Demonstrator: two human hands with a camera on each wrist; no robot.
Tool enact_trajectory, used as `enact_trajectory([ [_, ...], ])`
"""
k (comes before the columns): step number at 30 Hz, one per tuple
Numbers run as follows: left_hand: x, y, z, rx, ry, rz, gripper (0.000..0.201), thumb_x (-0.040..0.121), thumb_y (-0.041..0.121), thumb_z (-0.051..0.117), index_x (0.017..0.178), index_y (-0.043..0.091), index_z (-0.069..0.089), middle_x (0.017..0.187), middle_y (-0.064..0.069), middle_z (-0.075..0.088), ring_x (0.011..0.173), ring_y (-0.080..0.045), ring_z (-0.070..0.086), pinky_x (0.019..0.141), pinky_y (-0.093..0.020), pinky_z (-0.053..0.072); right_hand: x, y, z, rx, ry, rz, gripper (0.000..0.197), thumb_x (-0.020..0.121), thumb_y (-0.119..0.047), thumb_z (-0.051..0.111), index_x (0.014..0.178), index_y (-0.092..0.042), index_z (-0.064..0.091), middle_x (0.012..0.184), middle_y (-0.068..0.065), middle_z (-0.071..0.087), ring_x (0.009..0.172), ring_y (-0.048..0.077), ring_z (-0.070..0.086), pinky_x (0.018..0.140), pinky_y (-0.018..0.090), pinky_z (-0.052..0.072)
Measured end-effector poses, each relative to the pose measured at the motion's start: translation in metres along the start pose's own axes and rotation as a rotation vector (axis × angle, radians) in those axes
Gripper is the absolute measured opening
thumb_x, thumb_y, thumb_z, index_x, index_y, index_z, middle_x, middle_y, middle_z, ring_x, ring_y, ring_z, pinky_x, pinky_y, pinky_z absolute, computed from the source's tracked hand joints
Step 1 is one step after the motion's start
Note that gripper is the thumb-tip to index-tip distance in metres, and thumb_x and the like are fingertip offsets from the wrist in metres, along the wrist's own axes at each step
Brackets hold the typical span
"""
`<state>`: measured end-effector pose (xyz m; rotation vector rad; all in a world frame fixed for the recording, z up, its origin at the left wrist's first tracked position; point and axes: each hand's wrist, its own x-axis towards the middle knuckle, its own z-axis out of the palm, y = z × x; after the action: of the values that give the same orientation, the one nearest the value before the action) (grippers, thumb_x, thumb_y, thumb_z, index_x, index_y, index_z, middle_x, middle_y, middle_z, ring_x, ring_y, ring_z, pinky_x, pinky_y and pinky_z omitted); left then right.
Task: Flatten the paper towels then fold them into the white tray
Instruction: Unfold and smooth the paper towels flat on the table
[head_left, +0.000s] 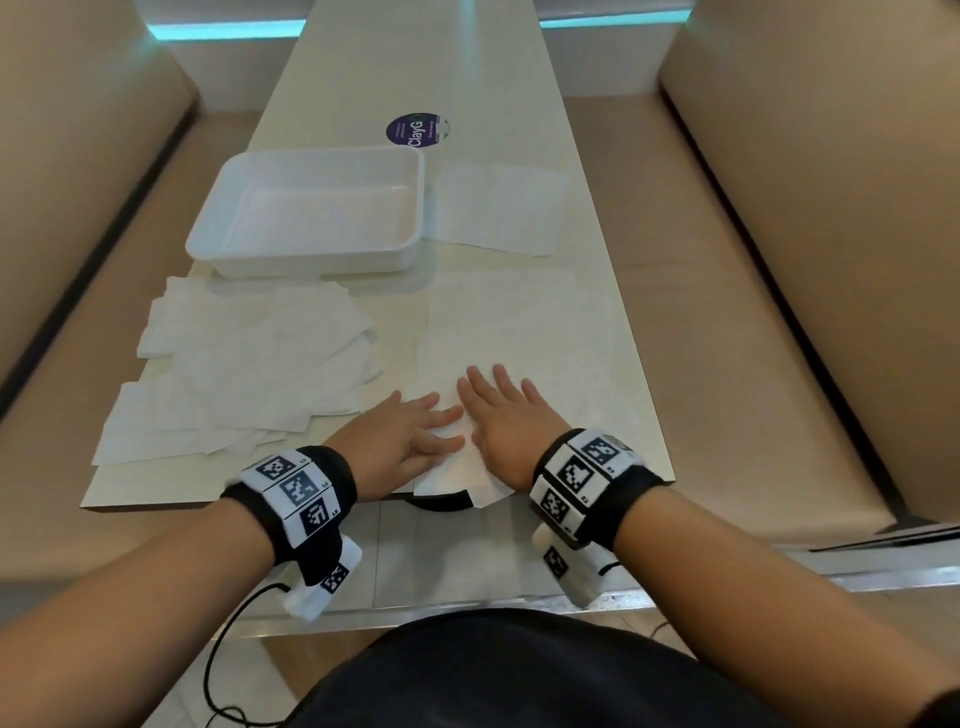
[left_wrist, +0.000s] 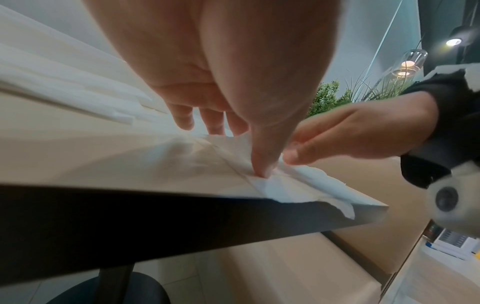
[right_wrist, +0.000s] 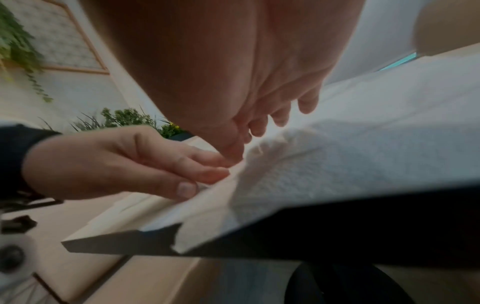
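Observation:
A large white paper towel (head_left: 519, 338) lies spread on the table's near right part, and its crumpled near edge hangs over the front edge. My left hand (head_left: 434, 423) and right hand (head_left: 493, 400) press side by side on its near end with straight fingers. In the left wrist view the left hand (left_wrist: 228, 125) has its thumb tip down on the towel (left_wrist: 207, 160). The right wrist view shows the right hand (right_wrist: 267, 121) flat over the towel (right_wrist: 337, 160). The white tray (head_left: 306, 260) stands empty at the far left.
A loose pile of several paper towels (head_left: 249, 364) covers the near left of the table. One flat towel (head_left: 498, 208) lies to the right of the tray. A round purple sticker (head_left: 415, 130) sits behind the tray. Beige benches flank the narrow table.

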<state>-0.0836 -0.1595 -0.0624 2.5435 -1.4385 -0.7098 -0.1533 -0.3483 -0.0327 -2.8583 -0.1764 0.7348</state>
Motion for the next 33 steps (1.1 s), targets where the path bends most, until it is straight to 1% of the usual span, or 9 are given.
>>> enact_trajectory([
  [2,0.000,0.003,0.001,-0.036,0.025,-0.005,0.070,0.084,0.064,0.013,0.138,0.036,0.047,0.148,0.023,0.011,0.138,-0.001,-0.001,0.118,-0.036,0.002,-0.002,0.009,0.008,0.020,-0.023,0.029,0.064,0.102,-0.019,0.029,0.151,-0.017,-0.011,0.159,0.000,-0.019,0.146,0.023,-0.017,0.119,0.043,-0.003],
  [5,-0.002,0.005,0.004,-0.094,0.059,-0.033,0.037,0.101,0.038,0.039,0.137,0.037,0.049,0.146,0.025,0.013,0.139,0.001,0.000,0.118,-0.029,0.009,-0.013,0.031,0.012,0.040,-0.008,0.065,0.062,0.103,-0.023,0.026,0.151,-0.018,-0.011,0.158,-0.002,-0.020,0.146,0.021,-0.016,0.119,0.041,-0.001],
  [7,-0.003,0.006,0.006,-0.139,0.079,-0.031,0.035,0.102,0.029,0.043,0.135,0.037,0.051,0.146,0.025,0.015,0.140,0.001,0.000,0.119,-0.031,0.010,-0.021,0.046,0.011,0.078,-0.009,0.100,0.061,0.103,-0.023,0.026,0.151,-0.016,-0.011,0.158,-0.002,-0.020,0.146,0.021,-0.016,0.120,0.038,0.000],
  [12,-0.003,0.012,0.005,-0.177,0.082,-0.052,0.035,0.102,0.027,0.044,0.135,0.034,0.052,0.146,0.025,0.015,0.140,0.001,0.000,0.120,-0.034,0.010,-0.032,0.074,0.011,0.113,-0.020,0.156,0.061,0.104,-0.022,0.025,0.150,-0.010,-0.012,0.158,0.005,-0.020,0.146,0.026,-0.015,0.120,0.035,0.002],
  [17,-0.003,0.019,0.003,-0.213,0.076,-0.084,0.034,0.101,0.027,0.046,0.134,0.031,0.054,0.146,0.023,0.018,0.140,0.001,0.003,0.119,-0.040,0.013,-0.035,0.083,0.011,0.074,-0.032,0.203,0.064,0.103,-0.025,0.027,0.150,-0.008,-0.012,0.158,0.008,-0.020,0.146,0.029,-0.016,0.119,0.038,0.000],
  [23,-0.003,0.024,-0.001,-0.302,0.122,-0.126,0.031,0.099,0.030,0.049,0.129,0.030,0.059,0.151,0.014,0.033,0.138,0.004,0.011,0.120,-0.041,0.011,-0.043,0.072,0.003,0.070,0.001,0.248,0.070,0.101,-0.033,0.032,0.151,-0.007,-0.010,0.158,0.011,-0.019,0.145,0.029,-0.018,0.119,0.042,-0.003],
  [26,-0.004,0.026,-0.004,-0.321,0.136,-0.129,0.030,0.099,0.030,0.050,0.126,0.032,0.061,0.151,0.013,0.035,0.143,-0.002,0.015,0.120,-0.041,0.011,-0.043,0.054,-0.001,0.111,0.086,0.101,0.062,0.103,-0.034,0.026,0.152,-0.015,-0.007,0.159,0.005,-0.016,0.146,0.026,-0.016,0.118,0.040,-0.002],
  [28,-0.004,0.027,-0.006,-0.299,0.107,-0.123,0.030,0.099,0.029,0.050,0.127,0.032,0.061,0.152,0.012,0.034,0.146,-0.008,0.015,0.120,-0.041,0.011,-0.038,0.040,0.001,0.105,0.064,0.031,0.057,0.104,-0.033,0.023,0.153,-0.024,-0.004,0.159,0.002,-0.015,0.146,0.026,-0.015,0.118,0.041,-0.002],
  [33,-0.003,0.025,-0.008,-0.267,0.081,-0.113,0.031,0.100,0.030,0.047,0.129,0.033,0.058,0.153,0.013,0.032,0.146,-0.008,0.014,0.120,-0.035,0.007,-0.023,0.034,0.009,0.053,0.033,0.076,0.057,0.103,-0.027,0.025,0.152,-0.028,-0.004,0.160,0.001,-0.014,0.147,0.028,-0.012,0.119,0.044,0.001],
])
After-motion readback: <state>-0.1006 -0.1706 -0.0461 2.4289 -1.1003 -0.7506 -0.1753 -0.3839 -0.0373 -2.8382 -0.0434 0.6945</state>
